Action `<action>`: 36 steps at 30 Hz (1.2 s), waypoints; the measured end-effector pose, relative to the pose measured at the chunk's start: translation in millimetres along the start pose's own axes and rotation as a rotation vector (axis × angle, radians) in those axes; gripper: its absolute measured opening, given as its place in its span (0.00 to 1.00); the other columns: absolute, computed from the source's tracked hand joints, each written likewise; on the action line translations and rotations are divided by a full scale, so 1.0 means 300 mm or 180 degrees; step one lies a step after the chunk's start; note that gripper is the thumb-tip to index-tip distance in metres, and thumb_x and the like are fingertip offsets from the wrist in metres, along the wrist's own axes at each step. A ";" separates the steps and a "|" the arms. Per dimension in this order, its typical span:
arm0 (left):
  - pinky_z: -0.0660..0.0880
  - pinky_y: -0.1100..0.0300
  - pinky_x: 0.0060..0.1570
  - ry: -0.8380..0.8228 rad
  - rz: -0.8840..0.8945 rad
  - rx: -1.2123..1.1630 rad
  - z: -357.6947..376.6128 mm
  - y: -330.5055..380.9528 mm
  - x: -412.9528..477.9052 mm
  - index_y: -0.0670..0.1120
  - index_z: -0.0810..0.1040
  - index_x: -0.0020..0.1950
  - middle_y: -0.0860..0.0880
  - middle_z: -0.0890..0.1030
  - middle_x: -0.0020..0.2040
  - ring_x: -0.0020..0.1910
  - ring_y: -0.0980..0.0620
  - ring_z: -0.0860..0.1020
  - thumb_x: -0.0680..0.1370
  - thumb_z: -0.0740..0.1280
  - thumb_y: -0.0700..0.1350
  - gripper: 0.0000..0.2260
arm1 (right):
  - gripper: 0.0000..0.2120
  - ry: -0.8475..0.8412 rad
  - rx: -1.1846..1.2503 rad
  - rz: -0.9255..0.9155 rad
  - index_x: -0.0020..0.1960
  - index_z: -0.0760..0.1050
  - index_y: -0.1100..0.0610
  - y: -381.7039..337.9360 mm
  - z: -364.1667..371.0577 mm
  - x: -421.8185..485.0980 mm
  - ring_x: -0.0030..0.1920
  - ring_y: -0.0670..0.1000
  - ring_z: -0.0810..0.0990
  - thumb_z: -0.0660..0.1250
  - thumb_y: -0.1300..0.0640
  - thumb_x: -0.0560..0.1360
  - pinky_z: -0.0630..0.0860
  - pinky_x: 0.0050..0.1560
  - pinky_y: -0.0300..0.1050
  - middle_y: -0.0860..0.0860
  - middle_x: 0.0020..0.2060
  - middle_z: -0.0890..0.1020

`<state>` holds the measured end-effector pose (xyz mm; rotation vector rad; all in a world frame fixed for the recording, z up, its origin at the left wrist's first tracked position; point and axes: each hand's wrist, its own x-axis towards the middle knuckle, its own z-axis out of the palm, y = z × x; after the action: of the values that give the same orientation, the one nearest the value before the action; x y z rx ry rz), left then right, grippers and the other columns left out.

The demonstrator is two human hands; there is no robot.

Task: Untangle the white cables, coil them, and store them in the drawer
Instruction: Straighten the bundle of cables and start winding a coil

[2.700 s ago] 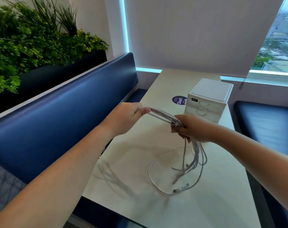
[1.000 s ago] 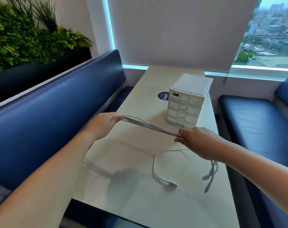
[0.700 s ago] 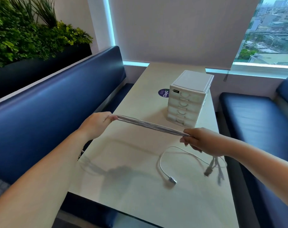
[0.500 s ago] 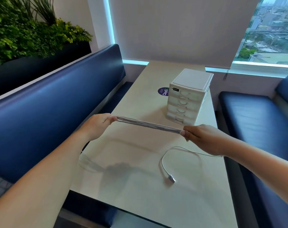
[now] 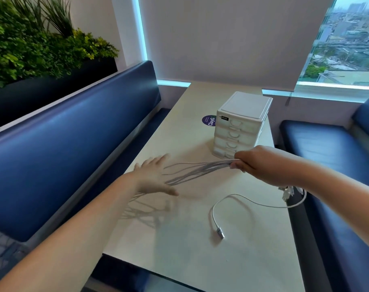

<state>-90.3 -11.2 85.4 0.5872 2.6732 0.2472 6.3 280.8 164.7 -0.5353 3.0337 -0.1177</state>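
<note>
**A:** What fills most of the view?

**B:** Two padded benches in smooth blue upholstery with a soft sheen. The left bench [image 5: 74, 144] has a long, rounded backrest. The right bench [image 5: 326, 165] is of the same stuff. Between them runs a long rectangular worktop [image 5: 200, 260], pale, flat and faintly glossy. Behind it a plain grey blind [image 5: 221, 39] hangs flat. Leafy green plants [image 5: 32, 43] spill from a dark, straight-sided planter [image 5: 53, 91] above the left bench.

**A:** And the drawers?

**B:** The drawers [image 5: 242, 127] are a small boxy chest of white plastic. It has four shallow fronts with curved grips, a flat recessed top and a small black label [image 5: 224, 118] at one corner. It stands toward the worktop's far right. Just beside it on the left, a round purple sticker [image 5: 208, 121] lies flat on the surface.

**A:** The hands?

**B:** The right hand [image 5: 255, 163] is clenched round the cables [image 5: 200, 169], thin, smooth white strands bunched tight at the fist. It holds them above the worktop, in front of the lowest drawer front. From there the strands fan out leftward. The left hand [image 5: 154, 175] is released, fingers straight and spread, palm down, and blurred. The strand ends pass beneath it, and I cannot tell whether it touches them.

**A:** Anything lying loose?

**B:** One strand comes from under the right forearm, bows out past the worktop's right edge and curves across the surface. It ends in a small silver plug [image 5: 220, 232] lying flat. A few short white connectors [image 5: 286, 191] dangle below the right forearm, at that same edge.
</note>
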 end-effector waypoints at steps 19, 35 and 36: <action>0.61 0.58 0.29 0.1842 0.1428 -0.0597 -0.313 0.311 -0.111 0.44 0.68 0.31 0.52 0.66 0.25 0.26 0.55 0.64 0.78 0.62 0.62 0.25 | 0.11 0.0432 0.1418 -0.0075 0.47 0.71 0.58 -0.022 -0.060 0.093 0.29 0.47 0.73 0.62 0.50 0.78 0.71 0.33 0.40 0.50 0.31 0.74; 0.56 0.60 0.28 0.2064 0.1038 -0.1377 -0.368 0.254 -0.159 0.47 0.57 0.29 0.52 0.58 0.26 0.26 0.55 0.57 0.75 0.67 0.62 0.28 | 0.05 0.0451 0.2413 -0.0136 0.45 0.72 0.60 -0.051 0.007 0.121 0.31 0.46 0.77 0.62 0.60 0.79 0.76 0.36 0.42 0.51 0.34 0.80; 0.55 0.61 0.27 0.2077 0.1025 -0.1427 -0.374 0.248 -0.160 0.47 0.57 0.29 0.53 0.58 0.25 0.26 0.55 0.57 0.75 0.68 0.61 0.27 | 0.06 0.0459 0.2496 -0.0110 0.44 0.71 0.60 -0.052 0.014 0.122 0.30 0.46 0.76 0.61 0.60 0.79 0.76 0.36 0.42 0.52 0.33 0.78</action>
<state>-69.1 25.0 222.0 0.8995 2.9334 1.2844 -22.5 253.3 160.3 -0.5032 2.7575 -1.3102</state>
